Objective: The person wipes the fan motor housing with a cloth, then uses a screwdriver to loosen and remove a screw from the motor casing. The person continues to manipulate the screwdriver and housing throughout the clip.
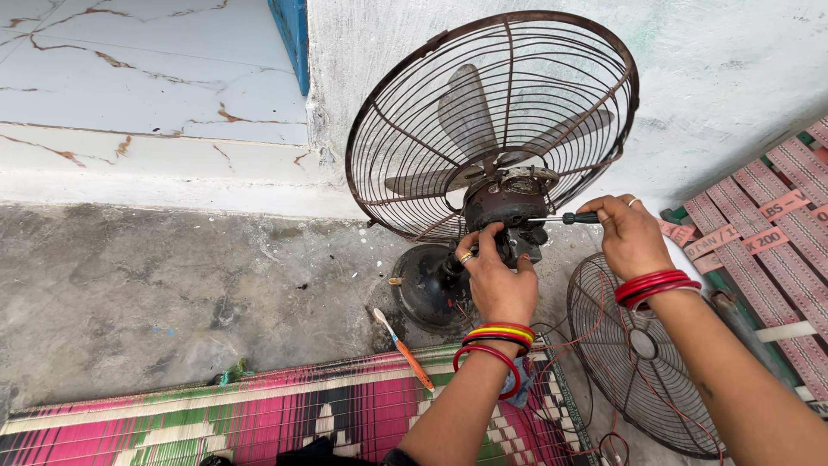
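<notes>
With the left hand (498, 280) clamped on the motor (504, 211) at the fan (492, 129) hub, centre frame, keep the screwdriver (565, 218), pinched in the right hand (630, 235) at 3 o'clock, square to the screw, pressing firmly against slip.

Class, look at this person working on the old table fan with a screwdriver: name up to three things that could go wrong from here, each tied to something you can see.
1. The screwdriver might slip off the motor housing toward the left hand gripping just below it.
2. Loose red wires trail near the wrists; bangles could snag them.
3. The fan stands tilted on its base; pushing sideways could tip it.
</notes>
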